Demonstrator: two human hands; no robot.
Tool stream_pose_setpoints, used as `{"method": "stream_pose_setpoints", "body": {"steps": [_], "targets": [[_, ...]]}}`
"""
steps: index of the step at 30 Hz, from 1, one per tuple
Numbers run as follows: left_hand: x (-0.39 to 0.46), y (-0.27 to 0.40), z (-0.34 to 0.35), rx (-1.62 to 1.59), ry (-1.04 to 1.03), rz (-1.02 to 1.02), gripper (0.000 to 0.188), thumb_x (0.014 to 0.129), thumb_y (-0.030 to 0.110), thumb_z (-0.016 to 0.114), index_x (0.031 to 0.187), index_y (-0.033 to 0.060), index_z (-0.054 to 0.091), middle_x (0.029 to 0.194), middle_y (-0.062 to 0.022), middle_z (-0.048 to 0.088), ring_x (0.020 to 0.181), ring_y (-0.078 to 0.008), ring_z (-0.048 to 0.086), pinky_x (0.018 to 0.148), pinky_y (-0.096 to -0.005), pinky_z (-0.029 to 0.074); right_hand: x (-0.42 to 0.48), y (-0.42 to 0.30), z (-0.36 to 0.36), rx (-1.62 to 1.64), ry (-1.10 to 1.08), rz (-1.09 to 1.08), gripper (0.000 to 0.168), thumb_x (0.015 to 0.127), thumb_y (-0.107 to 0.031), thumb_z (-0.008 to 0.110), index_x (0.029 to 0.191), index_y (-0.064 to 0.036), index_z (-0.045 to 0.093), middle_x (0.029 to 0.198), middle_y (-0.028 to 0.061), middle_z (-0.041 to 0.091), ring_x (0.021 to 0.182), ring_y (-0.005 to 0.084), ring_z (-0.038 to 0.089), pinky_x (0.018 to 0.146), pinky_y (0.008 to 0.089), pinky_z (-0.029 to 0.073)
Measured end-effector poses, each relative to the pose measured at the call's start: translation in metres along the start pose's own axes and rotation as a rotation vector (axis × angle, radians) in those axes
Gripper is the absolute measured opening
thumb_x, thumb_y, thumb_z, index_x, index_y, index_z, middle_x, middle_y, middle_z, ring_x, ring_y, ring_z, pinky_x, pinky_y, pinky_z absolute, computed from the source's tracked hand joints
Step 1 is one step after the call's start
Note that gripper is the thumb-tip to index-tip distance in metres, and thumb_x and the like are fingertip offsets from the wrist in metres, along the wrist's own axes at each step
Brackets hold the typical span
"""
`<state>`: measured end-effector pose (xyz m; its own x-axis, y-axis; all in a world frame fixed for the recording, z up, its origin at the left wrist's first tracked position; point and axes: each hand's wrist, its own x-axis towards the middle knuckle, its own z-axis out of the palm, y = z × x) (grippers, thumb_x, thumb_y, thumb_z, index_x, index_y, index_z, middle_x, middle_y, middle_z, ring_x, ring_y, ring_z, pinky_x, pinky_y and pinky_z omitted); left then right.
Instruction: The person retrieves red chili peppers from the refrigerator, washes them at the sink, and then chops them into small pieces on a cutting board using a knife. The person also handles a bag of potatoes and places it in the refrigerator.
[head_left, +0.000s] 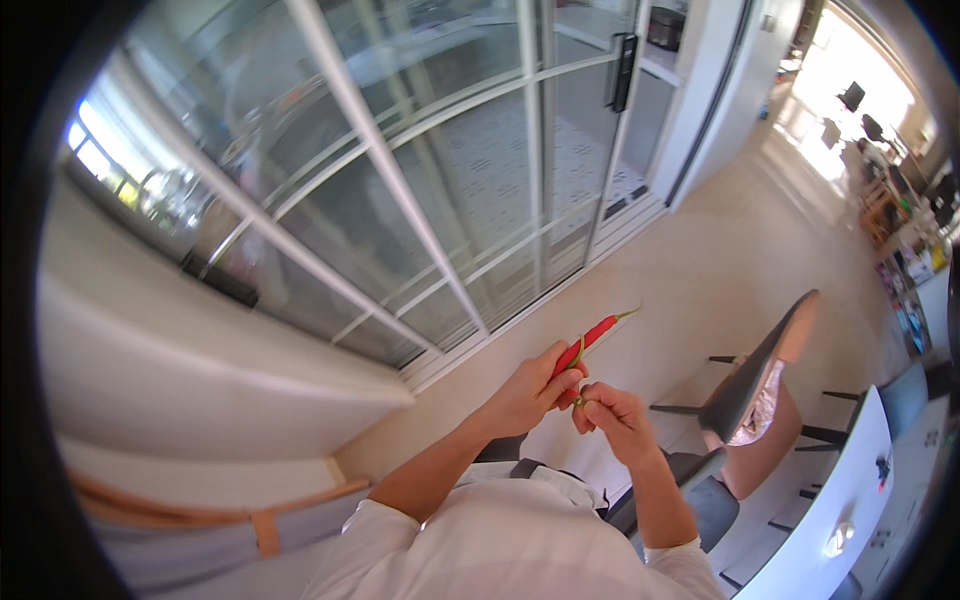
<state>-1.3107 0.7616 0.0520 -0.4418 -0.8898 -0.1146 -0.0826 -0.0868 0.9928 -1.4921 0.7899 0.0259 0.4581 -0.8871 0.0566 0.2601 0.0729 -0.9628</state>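
Red chili peppers (598, 331) with green stems stick up out of my left hand (534, 391), whose fingers are closed around them. One long stem points to the upper right, and another green stem curls beside the red flesh. Just below and to the right, my right hand (616, 421) pinches a small green stem end at the bottom of a red pepper. The two hands are close together in front of my body. How many peppers lie inside the left hand is hidden by the fingers.
A glass sliding door (487, 195) with white bars and a black handle (622, 73) stands ahead. Chairs, one with a dark back (757, 375), are to the right beside a white table (832, 487). A wooden-edged piece of furniture (265, 532) is at lower left.
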Motion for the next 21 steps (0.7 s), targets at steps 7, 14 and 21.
{"method": "stream_pose_setpoints", "body": {"steps": [7,14,21], "targets": [[0.176,0.024,-0.021,-0.106,-0.313,-0.003,0.021,0.104,0.026,0.033,0.100,0.0051,0.037,0.070,-0.0033,0.050,0.057,-0.0090,0.045,0.052,-0.0217,0.037,0.094,-0.042,-0.098,-0.134,0.631,-0.013,0.016,0.095,-0.005,0.046,0.097,-0.001,0.061,0.071,-0.0030,0.047,0.064,0.0043,0.035,0.058,0.0199,0.030],[0.322,0.033,0.020,-0.061,-0.487,-0.003,0.023,0.104,0.025,0.030,0.099,0.0022,0.032,0.072,-0.0075,0.056,0.058,-0.0117,0.056,0.055,-0.0252,0.048,0.155,-0.072,-0.196,-0.381,0.910,0.005,0.010,0.086,-0.007,0.068,0.089,0.000,0.061,0.059,-0.0078,0.040,0.053,0.0003,0.034,0.047,0.0197,0.025],[0.485,0.046,0.084,-0.079,-0.548,-0.027,0.028,0.104,0.029,0.034,0.098,0.0019,0.038,0.070,-0.0053,0.058,0.056,-0.0091,0.054,0.051,-0.0230,0.047,0.192,-0.095,-0.371,-0.162,0.937,-0.237,0.004,0.086,-0.002,0.065,0.087,0.000,0.062,0.066,-0.0077,0.049,0.056,-0.0008,0.037,0.049,0.0167,0.026]]}}
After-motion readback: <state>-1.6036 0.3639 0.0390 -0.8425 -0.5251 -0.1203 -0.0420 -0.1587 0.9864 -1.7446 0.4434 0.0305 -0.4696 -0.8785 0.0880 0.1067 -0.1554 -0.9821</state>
